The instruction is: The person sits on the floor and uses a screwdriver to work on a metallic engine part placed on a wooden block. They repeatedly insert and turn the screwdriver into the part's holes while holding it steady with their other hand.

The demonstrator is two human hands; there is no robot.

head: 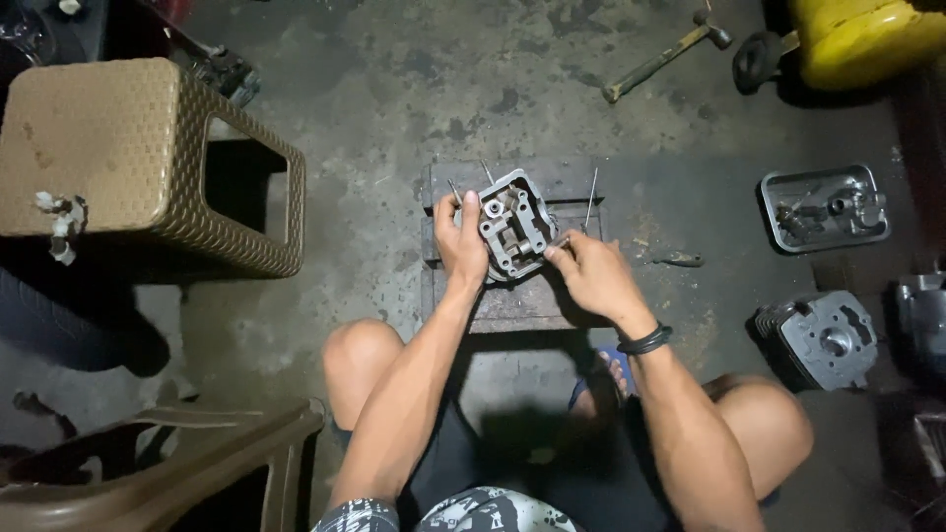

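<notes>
From the head camera, looking straight down: a person sits low over a dark, worn wooden block (pixel 512 305) on the stained concrete floor (pixel 394 89). On that block sits a grey cast-metal engine cylinder head (pixel 513 229), open face up, tilted a little.

The left hand (pixel 459 243) is wrapped around the head's left edge, thumb up along the rim, steadying it firmly. The right hand (pixel 589 276) pinches a thin metal rod-like tool (pixel 559 241) between closed fingertips, its tip touching the head's right side. Exactly what the tip engages is too small to tell.

How far along? By my reading, the head is already off its engine and stripped of its cover, with work on its inner parts in hand; several thin steel rods (pixel 590 200) stand up around it on the block.

Around the bench: a grey metal cover tray (pixel 826 205) holding small parts lies well apart at right, a finned grey cylinder block (pixel 818 337) below it. A long-handled hammer (pixel 665 56) and a yellow container (pixel 867 37) lie at top right. A brown woven plastic stool (pixel 138 163) stands left, a brown plastic chair (pixel 168 468) lower left. Nothing crowds the hands; a small screwdriver-like tool (pixel 678 260) lies just right of the block.
</notes>
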